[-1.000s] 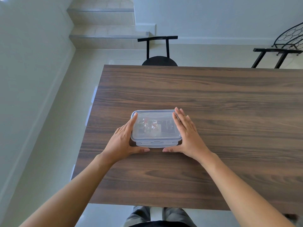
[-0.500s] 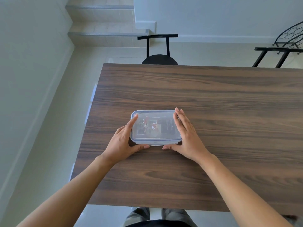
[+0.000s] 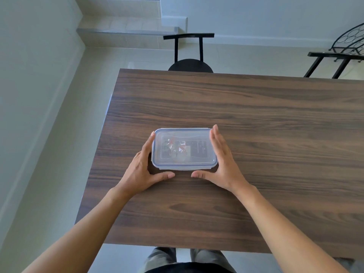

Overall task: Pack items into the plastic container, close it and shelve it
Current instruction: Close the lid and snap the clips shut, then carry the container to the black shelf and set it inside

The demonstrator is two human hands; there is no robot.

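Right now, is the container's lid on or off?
On: the clear lid covers the container edge to edge, items visible underneath.

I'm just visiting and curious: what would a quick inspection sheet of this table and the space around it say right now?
Surface: dark wood-grain table.
Job's things: clear plastic container, lid on, small items inside, flat on the table.
Clutter: nothing seen.
Hands: left hand and right hand flank the container's short ends, fingers straight, thumbs on the table at its near side.
Cables: nothing seen.
Surroundings: black chair at the far edge, black metal rack far right, tiled steps, pale floor.
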